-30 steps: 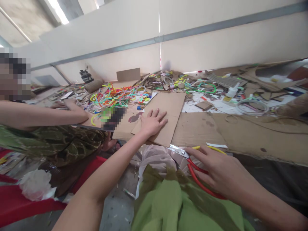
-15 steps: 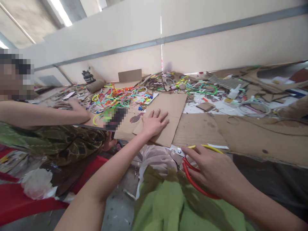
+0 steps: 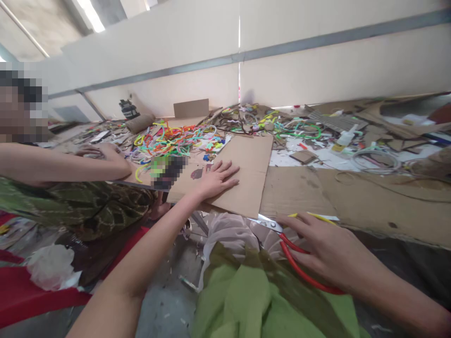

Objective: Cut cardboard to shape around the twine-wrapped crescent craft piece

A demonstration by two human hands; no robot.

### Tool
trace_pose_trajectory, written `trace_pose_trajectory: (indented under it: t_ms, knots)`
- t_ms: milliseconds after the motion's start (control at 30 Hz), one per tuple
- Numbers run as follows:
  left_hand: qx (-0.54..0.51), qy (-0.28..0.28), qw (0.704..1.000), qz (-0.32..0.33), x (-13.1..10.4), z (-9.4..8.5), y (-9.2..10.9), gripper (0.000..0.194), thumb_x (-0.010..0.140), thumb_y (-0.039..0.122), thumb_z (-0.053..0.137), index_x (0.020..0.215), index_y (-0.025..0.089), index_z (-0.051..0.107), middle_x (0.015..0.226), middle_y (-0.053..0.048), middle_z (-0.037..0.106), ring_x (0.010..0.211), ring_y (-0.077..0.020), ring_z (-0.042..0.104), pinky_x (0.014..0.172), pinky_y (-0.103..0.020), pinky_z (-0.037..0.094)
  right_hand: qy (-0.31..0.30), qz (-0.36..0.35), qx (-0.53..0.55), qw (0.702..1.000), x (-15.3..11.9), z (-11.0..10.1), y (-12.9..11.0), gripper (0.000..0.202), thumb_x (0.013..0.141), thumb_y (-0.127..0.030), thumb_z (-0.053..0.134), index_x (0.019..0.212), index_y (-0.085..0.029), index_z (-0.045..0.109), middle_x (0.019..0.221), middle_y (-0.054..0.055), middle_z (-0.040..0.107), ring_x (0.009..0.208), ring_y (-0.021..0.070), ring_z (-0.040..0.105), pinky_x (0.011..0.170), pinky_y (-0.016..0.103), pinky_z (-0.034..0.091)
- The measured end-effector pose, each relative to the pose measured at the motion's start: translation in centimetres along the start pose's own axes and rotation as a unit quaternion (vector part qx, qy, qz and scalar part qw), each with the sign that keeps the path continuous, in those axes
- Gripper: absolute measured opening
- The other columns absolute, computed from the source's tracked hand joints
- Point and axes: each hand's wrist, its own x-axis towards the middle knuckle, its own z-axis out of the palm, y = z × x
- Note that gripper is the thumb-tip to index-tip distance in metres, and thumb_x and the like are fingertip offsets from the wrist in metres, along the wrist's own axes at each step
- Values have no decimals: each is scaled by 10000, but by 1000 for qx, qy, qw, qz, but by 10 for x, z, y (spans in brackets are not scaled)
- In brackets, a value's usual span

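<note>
My left hand (image 3: pixel 219 180) lies flat with spread fingers on a piece of brown cardboard (image 3: pixel 246 173), pressing on its left part. The cardboard rests at the table's front edge and reaches slightly over it. My right hand (image 3: pixel 317 244) is wrapped round the handles of a pair of scissors (image 3: pixel 271 224), one handle red and the other yellow. The scissors' metal blades point left, at the cardboard's lower right corner. How far the blades reach past the cardboard's edge is partly hidden.
Colourful pipe cleaners (image 3: pixel 176 138) lie heaped beyond my left hand. A glue bottle (image 3: pixel 343 138) and a coil of clear tubing (image 3: pixel 375 159) are at the right among cardboard scraps. A larger cardboard sheet (image 3: pixel 352 197) covers the front edge. At the left, a person's arm (image 3: pixel 70 162) rests on the table.
The cardboard has turned slightly, its near corner shifting right. My left hand has slid a little left, and my right hand with the scissors has moved right.
</note>
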Motion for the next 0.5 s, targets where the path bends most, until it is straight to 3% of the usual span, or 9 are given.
trace_pose_trajectory:
  t_ms: [133, 267, 500]
  knots:
    - [-14, 0, 1000, -3, -1, 6, 2, 610, 1042, 625, 330, 1606, 392, 362, 1730, 6, 242, 1604, -265, 171, 1269, -571, 111, -33, 14, -14, 999, 2, 0, -4, 384, 915, -346, 619, 1295, -295, 632, 1002, 81, 683, 861, 304, 719, 681, 389, 530]
    - [-20, -5, 1000, -9, 0, 6, 7, 607, 1048, 609, 334, 1608, 376, 365, 1734, -12, 235, 1605, -278, 168, 1271, -561, 129, -44, 31, 8, 999, 1, 3, -7, 335, 954, -382, 580, 1277, -298, 612, 996, 67, 671, 808, 271, 716, 662, 366, 521]
    - [-20, -3, 1000, -6, 1, 6, 5, 609, 1049, 604, 344, 1609, 366, 365, 1732, -18, 245, 1603, -277, 171, 1268, -552, 153, -20, 13, -35, 999, -6, 14, -1, 365, 973, -364, 551, 1334, -309, 559, 1057, 68, 693, 830, 308, 753, 656, 398, 549]
